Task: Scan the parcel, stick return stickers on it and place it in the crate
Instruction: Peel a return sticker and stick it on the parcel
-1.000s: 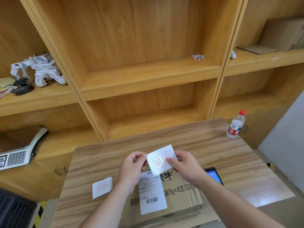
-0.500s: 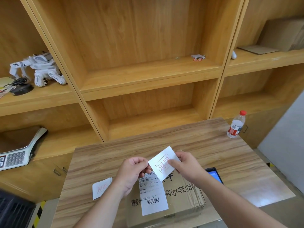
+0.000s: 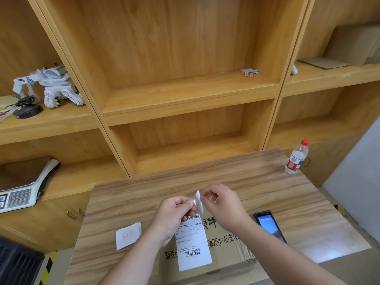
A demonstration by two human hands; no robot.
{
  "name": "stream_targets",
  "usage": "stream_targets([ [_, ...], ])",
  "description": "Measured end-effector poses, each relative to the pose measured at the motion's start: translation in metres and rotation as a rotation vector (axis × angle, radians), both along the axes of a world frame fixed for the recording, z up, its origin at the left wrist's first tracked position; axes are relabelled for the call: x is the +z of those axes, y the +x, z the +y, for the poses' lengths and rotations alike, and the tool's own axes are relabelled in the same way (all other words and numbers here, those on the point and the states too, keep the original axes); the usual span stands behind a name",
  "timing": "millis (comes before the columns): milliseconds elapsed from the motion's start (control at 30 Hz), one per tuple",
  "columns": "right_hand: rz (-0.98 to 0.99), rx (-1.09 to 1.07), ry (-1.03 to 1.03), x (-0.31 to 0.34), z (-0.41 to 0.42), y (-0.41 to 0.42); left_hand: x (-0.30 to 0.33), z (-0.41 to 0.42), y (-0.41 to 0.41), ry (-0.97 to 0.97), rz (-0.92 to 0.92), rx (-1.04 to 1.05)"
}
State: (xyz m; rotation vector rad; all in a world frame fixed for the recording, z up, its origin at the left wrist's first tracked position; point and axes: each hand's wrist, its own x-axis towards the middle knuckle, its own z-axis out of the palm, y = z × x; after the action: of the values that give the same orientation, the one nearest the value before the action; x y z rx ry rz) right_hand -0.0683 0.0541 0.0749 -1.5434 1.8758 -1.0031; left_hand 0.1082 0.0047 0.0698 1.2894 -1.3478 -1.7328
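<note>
**Q:** Above the parcel [image 3: 216,251], what is being done by the hands?

**A:** A return sticker [image 3: 198,200] is pinched between them, seen almost edge-on. It is gripped at its left side by the thumb and fingers of the left hand [image 3: 174,217] and at its upper right by the curled fingertips of the right hand [image 3: 221,204]. Peeling from its backing is judged to be under way, though the split between layers cannot be made out.

**Q:** Where is the parcel itself?

**A:** It is laid flat on the tabletop [image 3: 257,182], directly beneath the hands at the near edge, with a white shipping label [image 3: 193,245] stuck on its top face. A stack of return stickers [image 3: 128,236] is set just left of it, and a handheld scanner [image 3: 269,226] with a lit screen just right of it. No crate can be picked out with certainty.

**Q:** How should this step be done well?

**A:** The backing should be drawn away slowly from one corner, so the sticker is not curled onto itself. The adhesive face should be touched as little as possible. Bare cardboard beside the shipping label should be chosen, so the barcodes are not covered. One edge should be laid down first, then the rest smoothed flat.

**Q:** What lies farther out?

**A:** A water bottle [image 3: 297,158] is stood at the far right corner. Behind, a weighing scale [image 3: 22,192] and a white toy robot [image 3: 50,86] are kept on the wooden shelves [image 3: 185,103].
</note>
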Motion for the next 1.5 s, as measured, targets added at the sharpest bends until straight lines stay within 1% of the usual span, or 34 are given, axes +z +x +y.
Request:
stream_targets([
  [67,-0.097,0.044,0.014,0.007,-0.001,0.007,-0.001,-0.001,-0.002,-0.023,-0.008,0.014],
  [200,-0.168,0.062,0.071,0.013,-0.003,0.012,-0.004,-0.003,-0.003,-0.060,-0.027,0.034],
  [367,-0.220,0.032,0.103,0.012,-0.006,0.013,-0.006,-0.004,-0.002,-0.135,-0.066,-0.004],
  [467,-0.197,0.050,0.109,0.016,-0.007,0.013,-0.006,-0.003,-0.002,-0.166,-0.067,-0.008],
  [567,-0.203,0.005,0.130,0.014,-0.008,0.013,-0.007,-0.005,0.000,-0.172,-0.073,-0.007],
  [700,-0.305,-0.053,0.167,0.012,-0.011,0.016,-0.008,-0.007,0.006,-0.172,-0.119,0.013],
  [900,-0.400,-0.160,0.185,0.006,-0.015,0.012,-0.015,-0.011,0.030,-0.121,-0.189,0.152],
  [1067,-0.404,-0.229,0.204,0.004,-0.018,0.013,-0.026,-0.015,0.054,-0.080,-0.230,0.237],
  [1233,-0.355,-0.230,0.210,0.003,-0.019,0.017,-0.040,-0.018,0.086,-0.028,-0.297,0.268],
  [1367,-0.303,-0.236,0.233,-0.001,-0.020,0.024,-0.054,-0.017,0.121,0.003,-0.374,0.284],
  [1500,-0.256,-0.217,0.252,-0.004,-0.021,0.033,-0.072,-0.010,0.154,0.000,-0.523,0.243],
])
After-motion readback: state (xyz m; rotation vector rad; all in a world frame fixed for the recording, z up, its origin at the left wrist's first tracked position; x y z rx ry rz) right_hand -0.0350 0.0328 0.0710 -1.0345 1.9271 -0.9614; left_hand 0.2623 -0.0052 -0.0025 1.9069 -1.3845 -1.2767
